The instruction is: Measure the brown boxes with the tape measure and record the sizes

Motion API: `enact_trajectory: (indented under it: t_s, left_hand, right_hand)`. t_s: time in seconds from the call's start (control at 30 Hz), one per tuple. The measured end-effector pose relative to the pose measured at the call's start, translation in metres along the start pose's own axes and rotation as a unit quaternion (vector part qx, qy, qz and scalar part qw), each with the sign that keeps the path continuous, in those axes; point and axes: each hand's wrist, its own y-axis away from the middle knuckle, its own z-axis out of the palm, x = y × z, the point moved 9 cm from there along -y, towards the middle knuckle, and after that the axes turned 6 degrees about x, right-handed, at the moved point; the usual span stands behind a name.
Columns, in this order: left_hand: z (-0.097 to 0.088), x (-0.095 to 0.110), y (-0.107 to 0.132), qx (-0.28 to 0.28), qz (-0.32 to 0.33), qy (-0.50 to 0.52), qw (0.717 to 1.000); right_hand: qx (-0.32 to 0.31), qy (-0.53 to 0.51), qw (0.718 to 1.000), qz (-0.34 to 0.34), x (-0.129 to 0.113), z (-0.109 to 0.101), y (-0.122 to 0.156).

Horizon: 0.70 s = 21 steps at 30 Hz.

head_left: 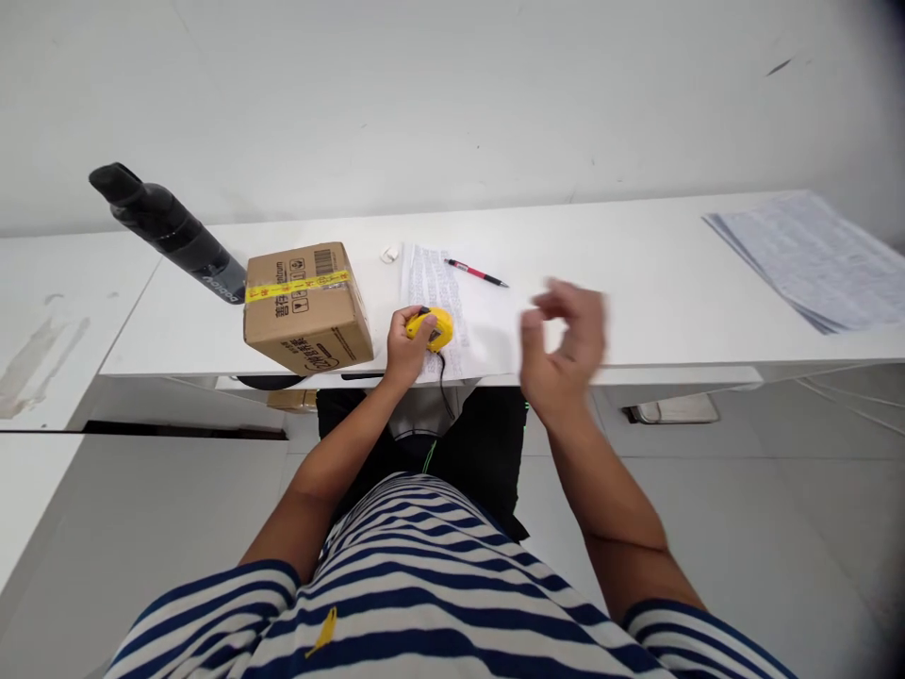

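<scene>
My left hand (408, 341) is closed around a yellow tape measure (439, 328), just above a printed sheet of paper (487, 325). A dark wrist cord hangs from the tape measure toward the desk's front edge. My right hand (566, 344) is raised to the right of the paper, blurred by motion. Its fingers curl with a gap between them and the thumb, and nothing shows in them. A red and black pen (476, 273) lies across the upper part of the paper. Left of my left hand stands a taped cardboard box (307, 306).
A tall black bottle (176, 231) stands behind the box on the left. A small white scrap (389, 255) lies near the paper. Stacked printed sheets (813, 259) rest at the right of the white desk (636, 283). A wall runs along the back.
</scene>
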Motion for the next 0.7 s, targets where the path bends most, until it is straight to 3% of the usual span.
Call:
enact_trajectory:
  t_s: [0.1,0.2,0.3,0.47,0.6,0.7]
  left_hand:
    - [0.001,-0.001,0.0,-0.003,0.001,-0.001,1.0]
    - [0.002,-0.003,0.0,-0.011,-0.004,0.001,1.0]
    - [0.003,-0.003,0.0,-0.019,-0.004,0.006,1.0]
    - [0.003,-0.003,0.0,-0.027,-0.007,0.009,1.0]
    - [0.004,-0.002,0.0,-0.028,-0.006,0.005,1.0]
    - [0.004,-0.001,0.0,-0.027,-0.004,0.004,1.0]
  right_hand:
    - [0.017,0.036,0.999,0.033,0.027,0.027,-0.002]
    - [-0.008,0.082,0.994,0.074,0.064,0.054,-0.002]
    - [-0.019,0.122,0.987,0.101,0.09,0.061,-0.004]
    - [-0.057,0.168,0.976,0.128,0.112,0.064,-0.023]
    - [-0.133,0.221,0.945,0.202,0.145,0.079,-0.044]
    - [-0.199,0.276,0.917,0.209,0.16,0.093,-0.059]
